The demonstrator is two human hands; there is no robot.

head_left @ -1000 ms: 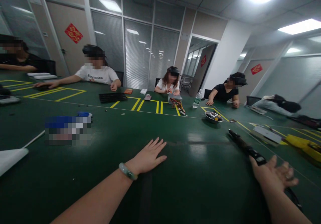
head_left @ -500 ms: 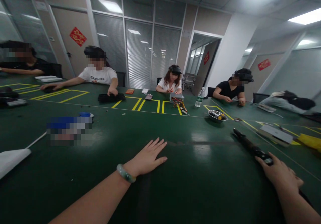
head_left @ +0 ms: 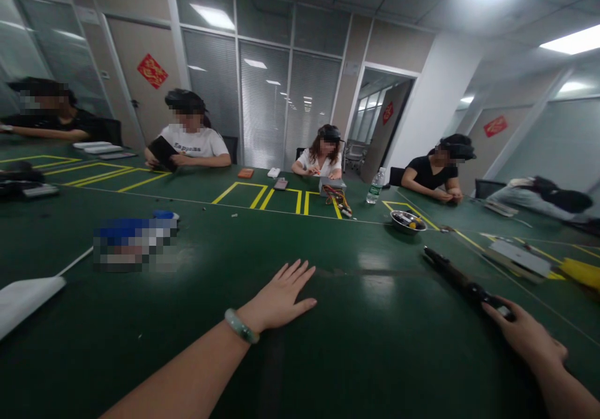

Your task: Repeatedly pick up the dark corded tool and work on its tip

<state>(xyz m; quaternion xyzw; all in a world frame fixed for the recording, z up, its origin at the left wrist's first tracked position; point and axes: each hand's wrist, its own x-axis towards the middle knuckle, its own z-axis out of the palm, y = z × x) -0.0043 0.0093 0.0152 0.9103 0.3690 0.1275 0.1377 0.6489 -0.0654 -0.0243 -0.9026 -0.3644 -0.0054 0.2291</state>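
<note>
My left hand [head_left: 277,297] lies palm down on the green table, fingers spread, holding nothing; a green bangle [head_left: 240,326] circles its wrist. At the right, my right hand [head_left: 529,331] is closed round the handle end of a long dark wand that looks like a curling iron [head_left: 457,275]. Its narrow tip points away from me and to the left, toward the metal bowl. How far the handle runs under my palm is hidden. A wide stretch of table separates my two hands.
A metal bowl [head_left: 409,222] of small parts stands beyond the wand, near a water bottle [head_left: 375,186]. A blurred blue-and-white item [head_left: 134,231] and a white object [head_left: 28,303] with a cord lie left. Several people in headsets sit opposite. A grey box [head_left: 518,259] lies right.
The wand in my right hand has swung slightly left. My left hand stays flat. Across the table, a person in a white shirt has lifted a black object off the tabletop.
</note>
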